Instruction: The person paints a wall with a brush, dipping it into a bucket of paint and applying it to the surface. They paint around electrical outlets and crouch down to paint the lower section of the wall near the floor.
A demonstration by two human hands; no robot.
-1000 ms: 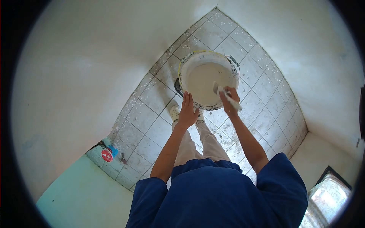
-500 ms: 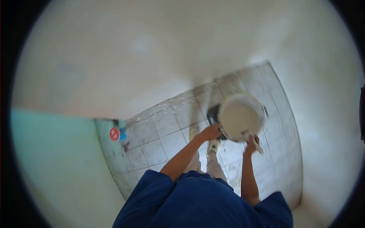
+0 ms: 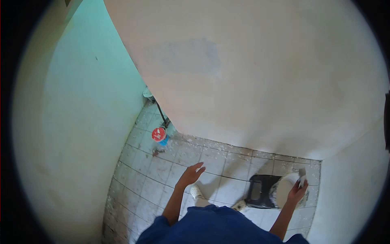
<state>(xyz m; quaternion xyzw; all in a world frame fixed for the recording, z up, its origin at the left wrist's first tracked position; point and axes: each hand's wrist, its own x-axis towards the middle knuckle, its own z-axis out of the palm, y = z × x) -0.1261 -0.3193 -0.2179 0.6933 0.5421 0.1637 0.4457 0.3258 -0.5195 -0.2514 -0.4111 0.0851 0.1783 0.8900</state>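
Head view, looking steeply down into a narrow tiled corner.

Right hand [image 3: 296, 192]: near right, closed round the handle of a brush [image 3: 302, 174]; the brush points up and away from the hand and is coated pale white all over; bristles too small to make out; its tip lies over the far rim of the bucket [image 3: 277, 195].

Bucket: round, pale, smeared with white outside, holding white paint [image 3: 286, 188] with a flat, dull surface; it sits at the near right of the floor, touching a black stand [image 3: 258, 191] just to its left; whether it rests on the stand or only beside it cannot be told; the right hand covers its near right edge.

Left hand [image 3: 190, 175]: near centre, well apart from the bucket; fully open, fingers spread and slightly curled, palm down; it holds nothing and hangs above the floor tiles [image 3: 142, 179].

Floor tiles: small grey-white squares, dark grout, speckled with white flecks, thickest along the foot of the wall.

Surroundings: cream wall [image 3: 252, 81] fills the far and right side, with a greyer patch [image 3: 183, 57] high up; green wall [image 3: 81, 105] on the left; where the two walls meet at the floor, a red round object [image 3: 159, 134] with a blue piece [image 3: 164, 142] just under it; pale shoes [image 3: 196, 191] below the left hand; blue shirt [image 3: 219, 225] at the near edge.
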